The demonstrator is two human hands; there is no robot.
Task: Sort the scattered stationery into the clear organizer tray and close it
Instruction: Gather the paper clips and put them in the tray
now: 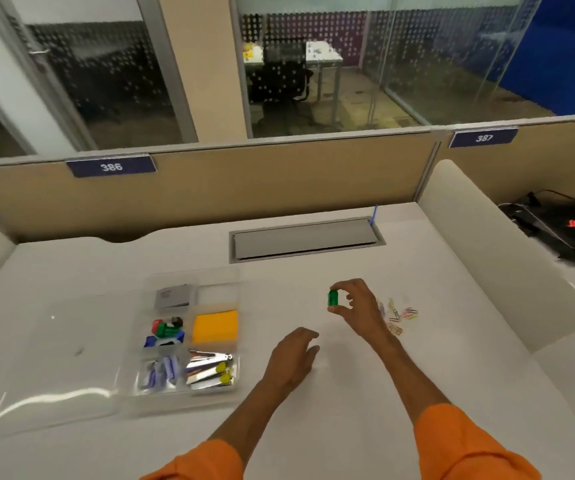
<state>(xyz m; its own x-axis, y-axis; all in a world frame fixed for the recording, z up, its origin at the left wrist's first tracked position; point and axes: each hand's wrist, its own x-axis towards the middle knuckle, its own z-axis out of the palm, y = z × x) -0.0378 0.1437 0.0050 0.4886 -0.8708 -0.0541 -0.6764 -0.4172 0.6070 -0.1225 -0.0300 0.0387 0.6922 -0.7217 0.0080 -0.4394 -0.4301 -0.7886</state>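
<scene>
My right hand [357, 301] pinches a small green cylindrical piece [333, 298] between thumb and fingers, a little above the white desk. Just right of it lies a scatter of coloured paper clips [398, 315]. My left hand [294, 356] hovers low over the desk with relaxed fingers, holding nothing. To the left sits the clear organizer tray [194, 400], its compartments holding a grey box, an orange sticky-note pad [215, 326], small coloured items [164, 332], blue-white pieces and shiny metal clips [209, 370]. The tray's clear lid [57, 358] lies open flat to its left.
A grey cable hatch [305, 239] is set into the desk behind my hands. Beige partition panels enclose the back and the right side. A black device [563, 226] with cables lies on the neighbouring desk at far right.
</scene>
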